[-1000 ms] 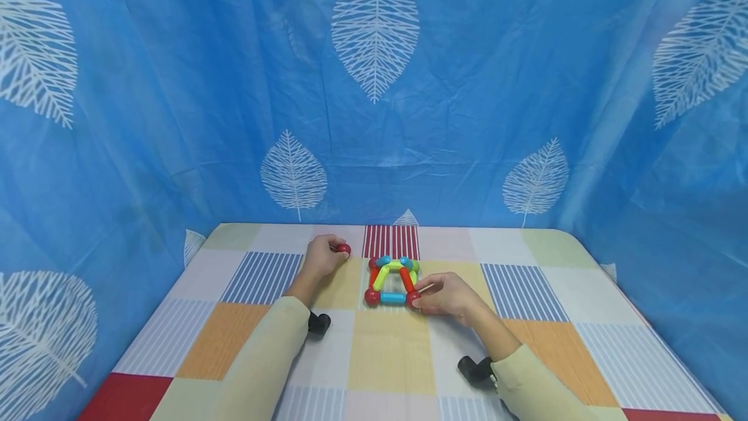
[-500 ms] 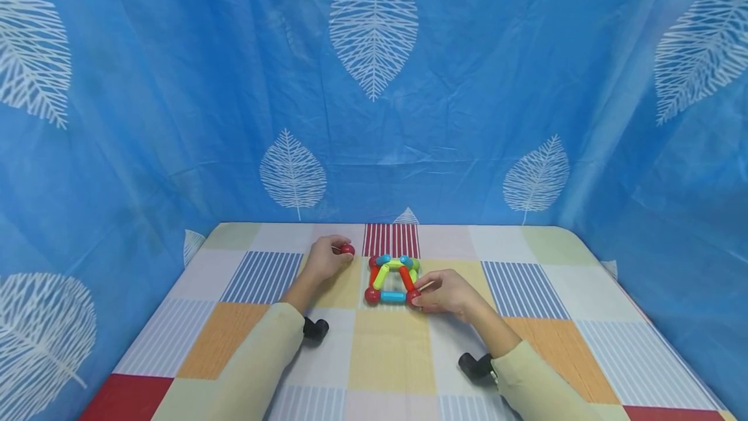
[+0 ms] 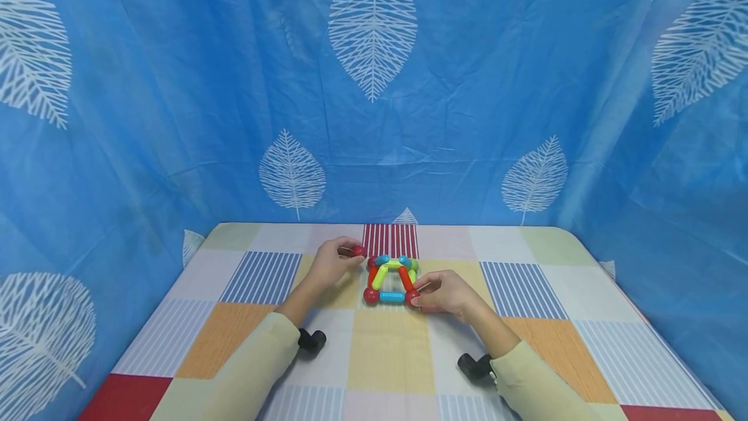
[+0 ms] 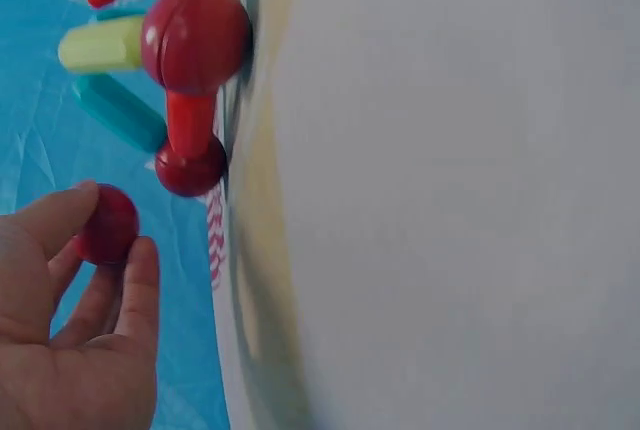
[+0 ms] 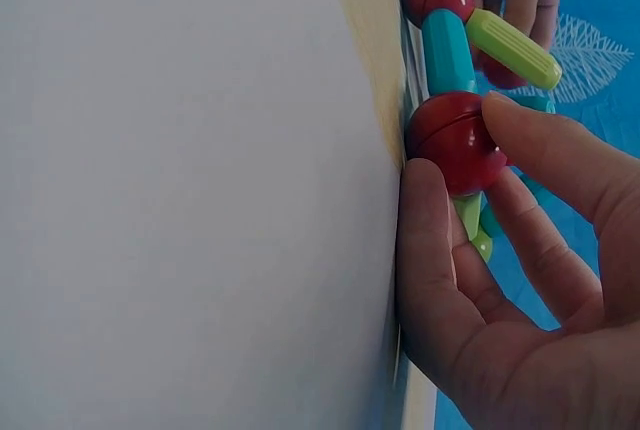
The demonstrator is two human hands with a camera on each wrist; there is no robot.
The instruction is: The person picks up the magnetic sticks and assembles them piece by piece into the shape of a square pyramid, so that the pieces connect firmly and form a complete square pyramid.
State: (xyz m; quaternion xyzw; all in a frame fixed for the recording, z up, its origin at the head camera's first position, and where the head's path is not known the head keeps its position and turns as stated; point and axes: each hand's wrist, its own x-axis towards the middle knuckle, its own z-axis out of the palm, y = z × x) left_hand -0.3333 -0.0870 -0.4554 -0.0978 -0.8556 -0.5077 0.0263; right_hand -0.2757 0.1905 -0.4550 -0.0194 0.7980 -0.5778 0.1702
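A structure of coloured rods and balls stands mid-table, with a blue rod (image 3: 392, 296) along its near side between two red balls. Slanted yellow-green rods (image 3: 380, 277) and a red rod (image 3: 406, 278) lean up from those corners. My right hand (image 3: 447, 292) pinches the near right corner ball (image 5: 455, 140) between thumb and fingers. At the structure's far left, my left hand (image 3: 333, 264) holds a loose red ball (image 4: 108, 225) in its fingertips, apart from the structure. That ball is raised above the tabletop in the left wrist view.
A patchwork cloth (image 3: 391, 349) covers the table. Blue curtains with white leaf prints (image 3: 374, 31) hang behind and on both sides. A black wrist camera (image 3: 312, 342) sits under the left wrist, another camera (image 3: 474, 367) under the right.
My left hand has moved right with the red ball, closer to the structure's far left corner. The right hand stays on its corner ball, and the structure has hardly moved.
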